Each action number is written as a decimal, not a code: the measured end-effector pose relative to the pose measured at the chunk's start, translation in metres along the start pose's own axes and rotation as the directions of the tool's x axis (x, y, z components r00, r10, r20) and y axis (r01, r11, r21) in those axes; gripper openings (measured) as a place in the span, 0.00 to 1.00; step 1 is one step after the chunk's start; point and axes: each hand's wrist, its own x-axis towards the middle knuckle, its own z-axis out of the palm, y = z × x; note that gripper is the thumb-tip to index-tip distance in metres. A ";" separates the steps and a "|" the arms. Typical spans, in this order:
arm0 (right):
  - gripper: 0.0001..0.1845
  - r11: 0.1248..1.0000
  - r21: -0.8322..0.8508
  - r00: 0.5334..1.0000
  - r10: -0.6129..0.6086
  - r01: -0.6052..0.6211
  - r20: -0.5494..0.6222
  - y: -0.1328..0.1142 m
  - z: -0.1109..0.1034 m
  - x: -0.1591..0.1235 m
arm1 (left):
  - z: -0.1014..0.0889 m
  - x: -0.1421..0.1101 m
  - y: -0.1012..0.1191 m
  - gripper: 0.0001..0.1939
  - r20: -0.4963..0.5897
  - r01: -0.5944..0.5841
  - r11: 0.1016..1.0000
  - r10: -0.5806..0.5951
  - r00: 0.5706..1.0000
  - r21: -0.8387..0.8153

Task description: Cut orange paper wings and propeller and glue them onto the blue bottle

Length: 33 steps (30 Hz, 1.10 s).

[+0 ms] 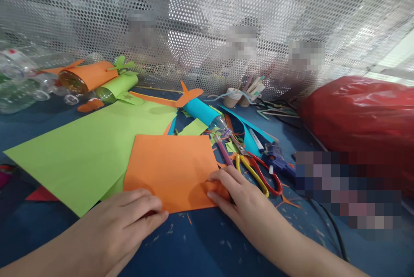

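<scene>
An orange sheet of paper [173, 167] lies in front of me, its left side over a larger green sheet [97, 147]. At its lower left corner, my left hand [129, 214] is closed on the near edge, thumb and fingers together. My right hand [239, 193] pinches the lower right corner, where the paper curls up a little between thumb and fingers. Just beyond my right hand lie scissors with red and yellow handles [255, 173] and a purple pen [224, 151]. A bottle wrapped in blue paper [203, 112] rests behind the orange sheet.
A blue glue gun [280, 162] with a black cable lies at right, near a large red plastic bag [362, 117]. Orange-wrapped [93, 76] and green-wrapped bottles [119, 87] lie at back left beside clear bottles [19, 91]. Small cups of sticks [233, 98] stand before a perforated metal screen [207, 18].
</scene>
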 end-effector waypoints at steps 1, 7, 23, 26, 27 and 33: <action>0.07 1.000 -0.001 1.000 -0.002 0.002 -0.002 0.000 0.000 0.000 | 0.000 0.000 0.002 0.17 -0.015 0.028 1.000 -0.028 0.999 -0.007; 0.07 0.981 -0.173 0.982 -0.115 0.089 -0.148 0.003 0.000 -0.002 | 0.004 0.003 0.010 0.19 -0.025 0.042 0.999 -0.041 0.999 0.004; 0.12 0.852 -0.175 0.862 -0.507 0.494 -0.033 -0.018 0.011 -0.011 | 0.007 0.001 0.003 0.21 0.036 -0.043 0.993 0.039 0.999 0.112; 0.11 0.861 -0.181 0.872 -0.488 0.475 -0.034 -0.018 0.008 -0.012 | 0.009 0.001 0.003 0.22 0.059 -0.030 0.993 0.023 0.998 0.117; 0.11 0.864 -0.181 0.875 -0.483 0.469 -0.036 -0.019 0.007 -0.013 | 0.010 0.001 0.003 0.23 0.064 -0.024 0.994 0.017 0.998 0.107; 0.12 0.878 -0.177 0.882 -0.464 0.445 -0.081 -0.018 0.000 -0.011 | 0.011 -0.001 0.004 0.23 0.079 -0.005 0.996 -0.002 0.997 0.092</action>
